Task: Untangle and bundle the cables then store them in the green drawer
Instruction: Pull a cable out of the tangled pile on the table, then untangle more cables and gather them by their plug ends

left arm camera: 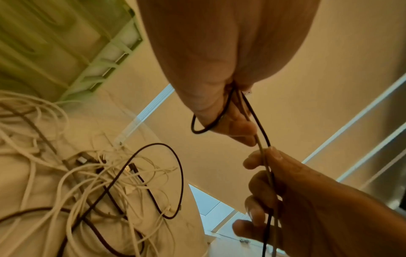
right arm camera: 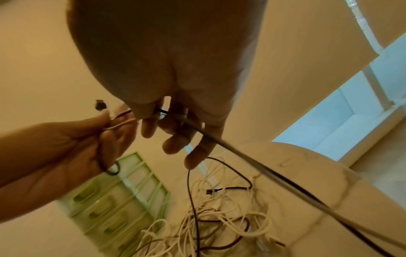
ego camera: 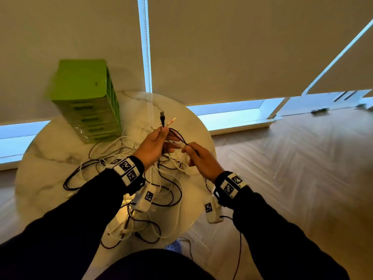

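Above the round marble table (ego camera: 50, 158) my left hand (ego camera: 165, 131) grips a black cable (ego camera: 177, 136) and a white cable (ego camera: 171, 120) just below their ends. The black USB plug (ego camera: 162, 116) points upward past my thumb. My right hand (ego camera: 186, 148) pinches the same two cables a little to the right. In the left wrist view the black cable (left arm camera: 259, 125) runs from my left hand (left arm camera: 237, 125) into my right hand (left arm camera: 285, 191). A tangle of black and white cables (ego camera: 157, 178) lies on the table beneath both hands. The green drawer unit (ego camera: 84, 98) stands at the table's back left, its drawers shut.
Cables trail over the table's near edge toward my lap (ego camera: 141, 229). Window blinds (ego camera: 242, 47) hang behind the table, and wooden floor (ego camera: 292, 168) lies to the right. In the right wrist view the pinched cables (right arm camera: 263, 172) stretch taut down to the right, above the tangle (right arm camera: 208, 226).
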`<state>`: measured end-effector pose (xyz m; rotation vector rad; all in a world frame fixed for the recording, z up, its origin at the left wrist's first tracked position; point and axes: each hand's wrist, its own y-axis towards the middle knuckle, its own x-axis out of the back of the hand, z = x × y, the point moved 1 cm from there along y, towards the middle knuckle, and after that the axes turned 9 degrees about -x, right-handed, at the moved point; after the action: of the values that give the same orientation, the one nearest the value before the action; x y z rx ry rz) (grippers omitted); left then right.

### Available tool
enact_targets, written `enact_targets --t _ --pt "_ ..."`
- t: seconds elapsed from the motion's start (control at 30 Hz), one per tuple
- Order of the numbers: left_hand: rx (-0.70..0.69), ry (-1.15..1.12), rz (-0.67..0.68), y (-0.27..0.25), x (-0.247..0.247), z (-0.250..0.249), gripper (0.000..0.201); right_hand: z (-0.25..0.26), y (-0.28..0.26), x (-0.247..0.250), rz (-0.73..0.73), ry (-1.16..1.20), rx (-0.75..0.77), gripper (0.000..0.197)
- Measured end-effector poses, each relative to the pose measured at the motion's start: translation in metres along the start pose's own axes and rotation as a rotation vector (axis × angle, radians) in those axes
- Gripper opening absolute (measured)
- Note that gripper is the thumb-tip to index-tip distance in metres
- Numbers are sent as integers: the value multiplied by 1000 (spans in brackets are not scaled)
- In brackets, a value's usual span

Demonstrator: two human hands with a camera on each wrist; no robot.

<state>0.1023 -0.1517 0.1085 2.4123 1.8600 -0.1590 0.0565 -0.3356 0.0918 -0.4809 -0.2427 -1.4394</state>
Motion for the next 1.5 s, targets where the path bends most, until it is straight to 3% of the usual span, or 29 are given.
enact_targets --t 0.1,0.2,0.27,0.33,0.37,0.47,0.53,0.6,0.67,0.77,0.87,1.03,1.1,1.3,1.4,1.5 --pt "-17 71 14 -3 -1 -2 38 -12 6 5 -75 37 -65 25" --pt "-53 2 -37 -2 5 -5 38 -33 10 19 -228 -24 -256 28" --pt "-60 -107 -71 -1 11 -12 35 -37 6 28 -72 -112 -467 28" --pt "-74 -177 -81 -2 15 -19 30 -28 -4 27 272 -217 -668 34" --pt "-76 -197 -82 -3 15 -22 27 -19 -8 23 389 -228 -689 44" --pt "-60 -265 -75 -2 9 -24 22 3 -5 1 478 -93 -472 76" --pt "-37 -321 -65 -1 4 -26 22 20 0 -18 529 -51 -262 82" --pt "-11 -383 -58 -1 3 -30 22 34 3 -35 584 45 -162 69" --pt "19 -483 -81 0 9 -36 22 42 3 -44 568 141 -135 38" --pt "25 -664 -200 1 25 -48 29 39 3 -39 548 256 -143 42" --pt "-2 -679 -287 -1 35 -60 36 36 14 -21 403 277 -143 40" --pt "-87 -647 -358 14 41 -60 33 38 39 -9 109 -180 158 23" --pt "-100 -602 -384 24 41 -58 32 33 38 -22 87 -267 167 20" --pt "20 -202 -335 23 27 -13 28 -3 17 -97 402 -375 54 21" --pt "115 -20 -260 15 34 16 29 -20 23 -88 545 -429 11 34" --pt "158 48 -231 12 38 32 27 -46 39 -58 518 -416 -98 38"
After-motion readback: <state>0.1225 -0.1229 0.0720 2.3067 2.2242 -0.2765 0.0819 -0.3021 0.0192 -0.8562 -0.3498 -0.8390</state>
